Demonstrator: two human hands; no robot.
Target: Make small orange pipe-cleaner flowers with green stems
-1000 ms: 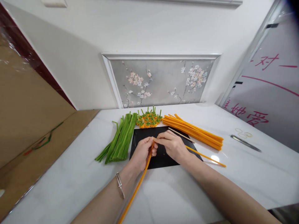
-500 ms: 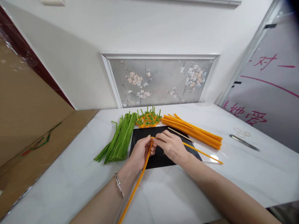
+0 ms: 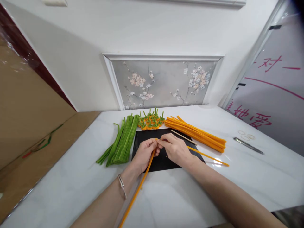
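Above a black mat [image 3: 161, 163], my left hand [image 3: 145, 153] pinches an orange fuzzy stem [image 3: 140, 186]. One length of the stem runs down toward the bottom edge of the view. My right hand [image 3: 174, 147] is closed on the orange stem beside my left fingertips, and another orange length sticks out to its right. The spot where the fingertips meet is partly hidden. Green fuzzy stems [image 3: 123, 142] lie left of the mat, and an orange bundle [image 3: 197, 133] lies to its right. Small orange and green pieces [image 3: 150, 120] stand behind the mat.
A thin wooden stick [image 3: 184, 137] lies across the mat's back right part. Tweezers [image 3: 248, 145] and several thin rings [image 3: 245, 135] are on the white table [image 3: 237, 177] at the right. Cardboard [image 3: 35, 152] stands at the left, and a wall rises behind the table.
The left thumb and fingertips have closed more over the stem's bend. The right hand has shifted slightly, and the orange length beyond it has moved a little to the right.
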